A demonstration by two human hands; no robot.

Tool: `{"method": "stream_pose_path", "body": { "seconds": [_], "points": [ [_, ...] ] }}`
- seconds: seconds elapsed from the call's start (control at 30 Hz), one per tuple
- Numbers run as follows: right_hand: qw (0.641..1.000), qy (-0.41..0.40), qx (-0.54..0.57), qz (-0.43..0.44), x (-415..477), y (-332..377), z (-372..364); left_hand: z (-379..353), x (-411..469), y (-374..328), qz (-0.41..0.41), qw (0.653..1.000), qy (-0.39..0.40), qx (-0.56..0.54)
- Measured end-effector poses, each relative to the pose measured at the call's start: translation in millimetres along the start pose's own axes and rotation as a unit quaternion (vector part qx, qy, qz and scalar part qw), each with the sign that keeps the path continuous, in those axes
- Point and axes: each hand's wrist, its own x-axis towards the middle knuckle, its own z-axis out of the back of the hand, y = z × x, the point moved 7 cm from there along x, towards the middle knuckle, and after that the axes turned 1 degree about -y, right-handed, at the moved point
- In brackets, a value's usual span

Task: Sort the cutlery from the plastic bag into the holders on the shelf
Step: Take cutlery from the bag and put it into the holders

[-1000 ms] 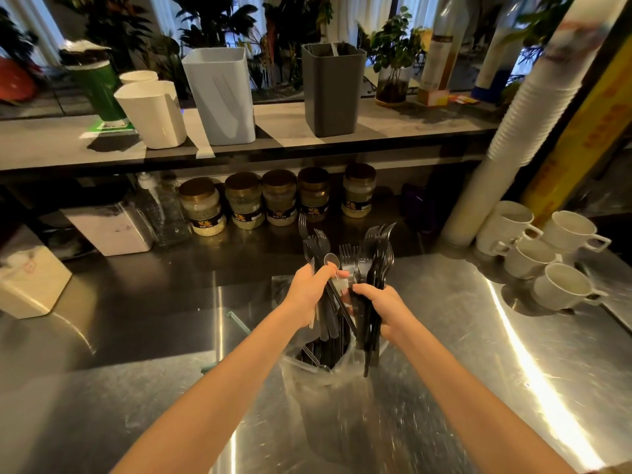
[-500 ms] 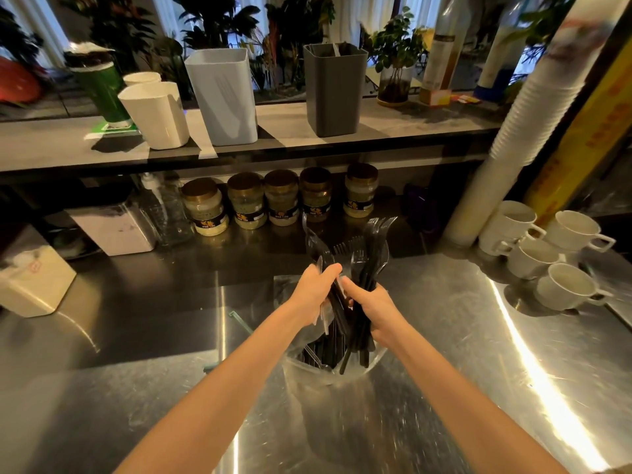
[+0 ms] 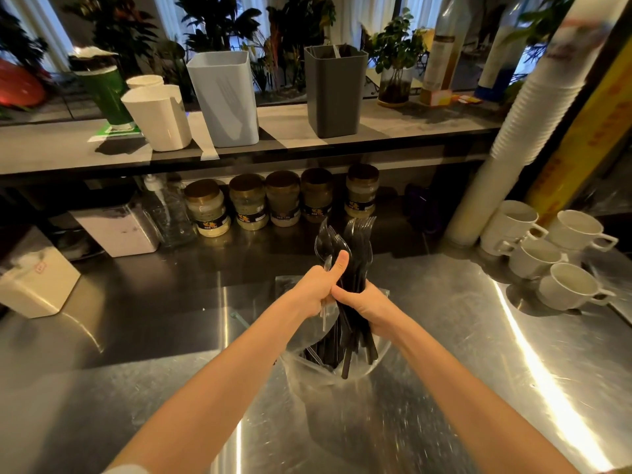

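Note:
A bundle of black plastic cutlery (image 3: 355, 248), forks and spoons, stands upright with its handles down in a clear plastic bag (image 3: 307, 367) on the steel counter. My left hand (image 3: 316, 289) and my right hand (image 3: 367, 307) both grip the bundle at its middle, pressed together, left thumb up. On the shelf above stand three holders: a white one (image 3: 160, 118) at the left, a light grey one (image 3: 225, 97) in the middle and a dark grey one (image 3: 335, 90) at the right.
Under the shelf stands a row of several jars (image 3: 284, 200). White mugs (image 3: 550, 248) crowd the right of the steel counter (image 3: 478, 336) beside a tall stack of paper cups (image 3: 526, 121). A white box (image 3: 37, 285) sits left; a green cup (image 3: 106, 94) and plants line the shelf.
My two hands have closed together, gathering the two separate handfuls of cutlery into one tight bundle. The bundle stands a little straighter over the bag.

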Motion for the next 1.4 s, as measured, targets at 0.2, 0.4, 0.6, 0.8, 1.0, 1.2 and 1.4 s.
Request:
{"method": "stream_pose_path", "body": {
  "seconds": [0.2, 0.4, 0.6, 0.8, 1.0, 1.2, 1.4],
  "points": [
    [1.000, -0.005, 0.002, -0.021, 1, 5, 3, 8, 1, -5, 0.000, 0.999, -0.005, 0.036],
    [0.999, -0.040, -0.002, -0.016, 5, 4, 8, 15, 5, -8, -0.028, 0.998, -0.019, 0.060],
    [0.999, -0.031, 0.023, -0.031, 6, -1, 9, 17, 4, -6, 0.006, 0.999, -0.032, 0.016],
    [0.988, -0.039, 0.124, -0.080, 7, -11, 12, 18, 5, -3, 0.016, 0.999, 0.019, -0.046],
    [0.952, -0.008, 0.302, -0.045, 5, 5, 16, 23, 6, 6, 0.049, 0.971, 0.064, -0.224],
    [0.976, 0.006, 0.213, -0.037, 3, 6, 15, 18, 6, 6, 0.052, 0.953, 0.075, -0.289],
    [0.981, -0.002, 0.192, -0.028, 2, 6, 13, 17, 4, 5, 0.053, 0.947, 0.059, -0.313]
  ]
}}
